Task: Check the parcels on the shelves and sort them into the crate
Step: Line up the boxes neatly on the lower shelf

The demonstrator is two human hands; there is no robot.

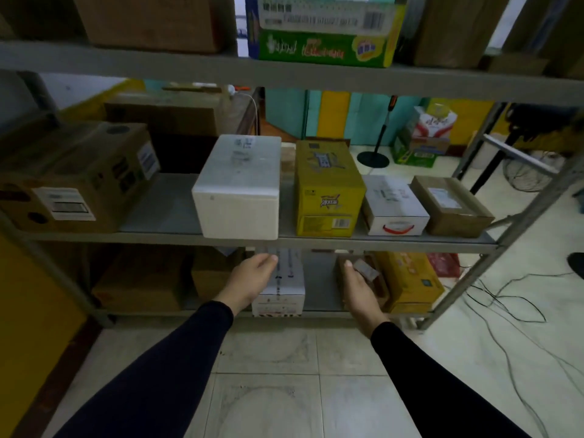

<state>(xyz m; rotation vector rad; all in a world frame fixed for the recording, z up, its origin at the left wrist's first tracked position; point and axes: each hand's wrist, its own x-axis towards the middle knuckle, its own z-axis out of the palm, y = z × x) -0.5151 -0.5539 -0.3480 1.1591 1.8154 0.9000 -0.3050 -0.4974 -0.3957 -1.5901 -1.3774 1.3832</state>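
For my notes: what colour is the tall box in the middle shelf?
Yellow box, seen best in the head view.

One head-worn wide-angle view looks forward and down, close to the grey metal shelves (284, 243), with the pale tiled floor (268, 390) below.

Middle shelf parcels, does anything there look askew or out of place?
The white foam box juts slightly past the middle shelf front edge, turned a little off square. The yellow box and its neighbours sit back from the edge. Nothing looks spilled or damaged.
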